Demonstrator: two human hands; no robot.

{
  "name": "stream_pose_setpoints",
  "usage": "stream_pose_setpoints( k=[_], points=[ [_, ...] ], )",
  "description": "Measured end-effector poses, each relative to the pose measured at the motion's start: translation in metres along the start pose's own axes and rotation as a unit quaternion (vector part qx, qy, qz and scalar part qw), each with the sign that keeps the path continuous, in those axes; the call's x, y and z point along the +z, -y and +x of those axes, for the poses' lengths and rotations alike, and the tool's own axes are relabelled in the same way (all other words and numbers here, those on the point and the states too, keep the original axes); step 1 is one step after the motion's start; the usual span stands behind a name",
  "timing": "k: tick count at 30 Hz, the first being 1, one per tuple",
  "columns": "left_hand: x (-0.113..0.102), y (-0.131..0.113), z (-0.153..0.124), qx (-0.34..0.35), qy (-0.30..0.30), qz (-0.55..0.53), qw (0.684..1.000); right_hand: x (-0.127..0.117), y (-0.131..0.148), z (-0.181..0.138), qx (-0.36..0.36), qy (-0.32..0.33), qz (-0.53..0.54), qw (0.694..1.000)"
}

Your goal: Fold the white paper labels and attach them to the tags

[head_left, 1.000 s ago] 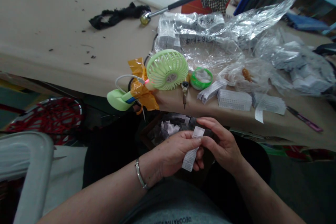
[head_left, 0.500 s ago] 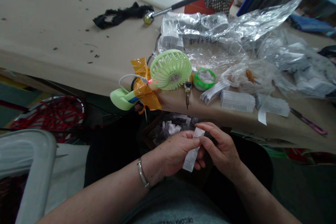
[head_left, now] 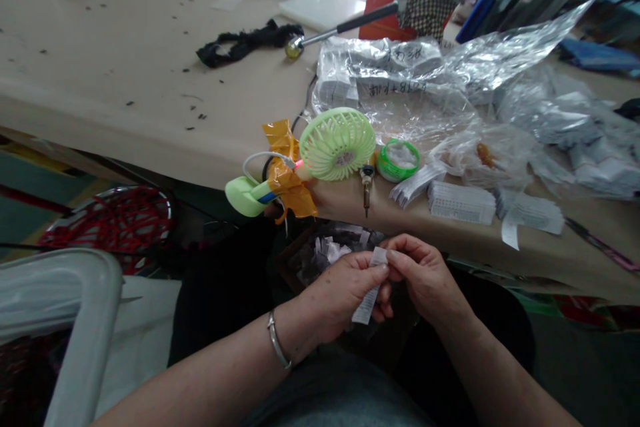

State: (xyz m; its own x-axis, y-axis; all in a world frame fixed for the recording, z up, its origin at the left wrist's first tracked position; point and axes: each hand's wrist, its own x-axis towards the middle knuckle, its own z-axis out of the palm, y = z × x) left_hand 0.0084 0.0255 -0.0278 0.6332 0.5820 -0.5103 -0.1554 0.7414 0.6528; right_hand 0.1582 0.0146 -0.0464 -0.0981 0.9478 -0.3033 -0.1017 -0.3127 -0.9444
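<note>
Before the table (head_left: 125, 67), the left hand (head_left: 344, 288) is being clamped and the right hand (head_left: 423, 273) is being pinched closed; between them, a printed strip (head_left: 365, 308) is being held, its upper end in the right pinch. Seemingly, fine handling is being done; next, steady fingertip control is being called for.

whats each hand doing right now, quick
Left hand: closed, holding a printed white label.
Right hand: fingers closed at the label's upper end; whether they grip it cannot be told.
</note>
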Motion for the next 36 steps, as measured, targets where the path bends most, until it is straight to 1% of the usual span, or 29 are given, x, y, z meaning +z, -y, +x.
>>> stream_pose_setpoints(
  k=[3, 6, 9, 12, 14, 17, 19, 22, 27, 30, 36],
  points=[
    [-0.003, -0.001, 0.000, 0.034, -0.015, 0.033, 0.999, 0.007, 0.006, 0.005, -0.027, -0.008, -0.023, 0.999],
    [-0.009, -0.008, -0.001, 0.113, -0.052, 0.101, 0.987, 0.015, 0.015, 0.010, -0.084, -0.027, -0.079, 0.993],
    [-0.013, -0.017, -0.005, 0.198, -0.127, 0.182, 0.955, 0.020, 0.023, 0.015, -0.128, -0.033, -0.161, 0.978],
    [-0.016, -0.024, -0.007, 0.237, -0.188, 0.241, 0.922, 0.024, 0.028, 0.019, -0.163, -0.050, -0.221, 0.960],
    [-0.018, -0.027, -0.007, 0.261, -0.207, 0.269, 0.904, 0.025, 0.030, 0.022, -0.173, -0.063, -0.239, 0.953],
    [-0.021, -0.029, -0.004, 0.293, -0.217, 0.308, 0.879, 0.026, 0.032, 0.025, -0.181, -0.073, -0.258, 0.946],
    [-0.024, -0.030, -0.002, 0.304, -0.221, 0.330, 0.866, 0.026, 0.033, 0.027, -0.190, -0.075, -0.268, 0.941],
    [-0.025, -0.031, 0.000, 0.311, -0.225, 0.347, 0.856, 0.026, 0.033, 0.029, -0.207, -0.076, -0.286, 0.933],
    [-0.025, -0.033, 0.001, 0.314, -0.240, 0.358, 0.846, 0.026, 0.033, 0.030, -0.231, -0.080, -0.302, 0.921],
    [-0.026, -0.034, 0.002, 0.318, -0.238, 0.364, 0.842, 0.026, 0.033, 0.031, -0.240, -0.081, -0.310, 0.916],
    [-0.028, -0.034, 0.005, 0.321, -0.239, 0.368, 0.839, 0.025, 0.033, 0.032, -0.241, -0.083, -0.311, 0.916]
  ],
)
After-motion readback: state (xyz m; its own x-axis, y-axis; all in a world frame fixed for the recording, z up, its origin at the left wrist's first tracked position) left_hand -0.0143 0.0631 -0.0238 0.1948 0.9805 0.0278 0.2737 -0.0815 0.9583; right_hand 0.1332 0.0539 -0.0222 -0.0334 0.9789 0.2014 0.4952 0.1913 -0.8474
